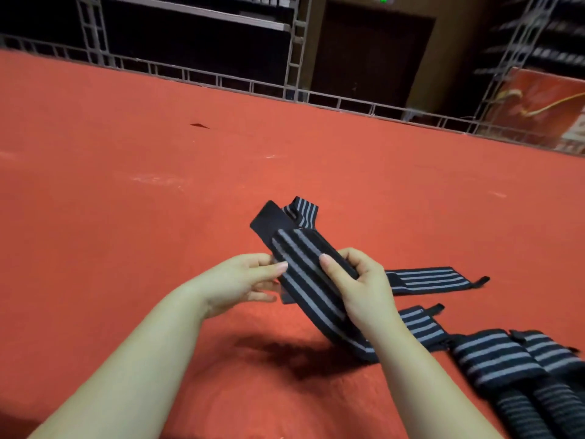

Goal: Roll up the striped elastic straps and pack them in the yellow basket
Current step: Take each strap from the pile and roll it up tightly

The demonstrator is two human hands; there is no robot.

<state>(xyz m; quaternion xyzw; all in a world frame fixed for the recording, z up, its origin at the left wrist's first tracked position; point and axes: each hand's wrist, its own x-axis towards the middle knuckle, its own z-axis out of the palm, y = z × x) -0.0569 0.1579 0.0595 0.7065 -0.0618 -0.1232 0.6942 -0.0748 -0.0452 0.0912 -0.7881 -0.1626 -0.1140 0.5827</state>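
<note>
While both hands work above the red carpeted surface [126, 172], the striped elastic strap [304, 280] hangs between them, lifted clear at its upper end and trailing down to the carpet at its lower end. The left hand [240, 283] pinches the strap's left edge, thumb on top, and the right hand [357, 280] has its grip curled round the opposite edge with the thumb pressed on the striped face. Beyond the held strap, its plain black end tab [269, 220] and a folded-back striped length stick up away from the person.

Right of the held strap, more straps lie flat on the carpet: one stretched out [427, 280] just behind the right hand, another [421, 324] nearer, and further right a heap [493, 359] of them overlapping. No yellow basket shows anywhere.

The strap looks soft and limp, light, and springy lengthwise, so it will probably sag and unwind if let loose. Rolling likely starts best from one end, gripped across the full width with thumbs on the face, keeping tension so the coil stays tight and square.
</note>
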